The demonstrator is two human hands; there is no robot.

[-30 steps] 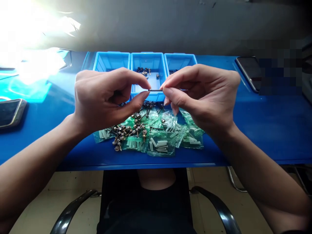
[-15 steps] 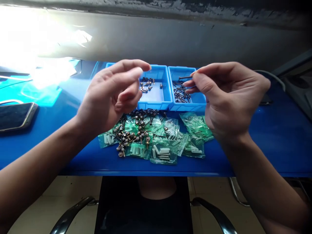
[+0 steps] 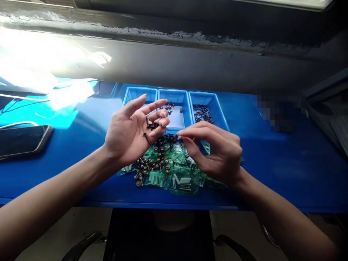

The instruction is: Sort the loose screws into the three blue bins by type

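My left hand [image 3: 130,134] is turned palm up, with several dark screws [image 3: 152,125] lying on its half-curled fingers. To the right, my right hand [image 3: 217,152] has thumb and forefinger close together; whether anything small is between the tips is hard to see. Three joined blue bins sit behind: the right bin [image 3: 223,112] has dark screws [image 3: 202,114], and the middle bin [image 3: 188,119] a few screws with washers. Below my hands is a pile of washer screws [image 3: 145,165] on green plastic packets [image 3: 186,186] with white plugs and screws.
A phone [image 3: 24,139] lies at the left of the blue table [image 3: 67,174]. Bright cyan plastic [image 3: 59,112] and a white cable are behind it. A wall runs along the back; chair armrests show below the front edge.
My left hand has opened palm up, showing the screws. My right hand has moved left and down from the right bin toward it; the screw at its fingertips no longer shows. The view has tilted up.
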